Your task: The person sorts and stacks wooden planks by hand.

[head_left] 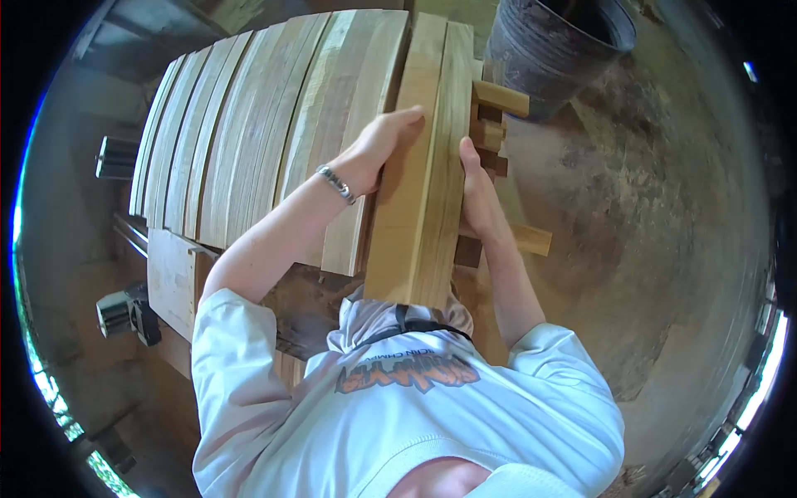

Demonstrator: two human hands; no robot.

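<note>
Two long wooden planks lie side by side in front of my body: a smooth yellowish one, the left plank (404, 183), and a paler one, the right plank (449, 124). My left hand (388, 148) grips the outer side of the left plank, its thumb on the top face and its other fingers hidden. Against the outer edge of the right plank is my right hand (481, 195), thumb pointing up along the wood. Its fingers are mostly hidden below. Between them my hands clasp the pair. The near plank ends reach my waist.
A row of several boards (253, 124) lies to the left of the planks. Short wood ends, such as an upper block (503, 98) and a lower block (531, 240), jut out on the right. A large dark bucket (531, 54) stands on the dusty floor (639, 216).
</note>
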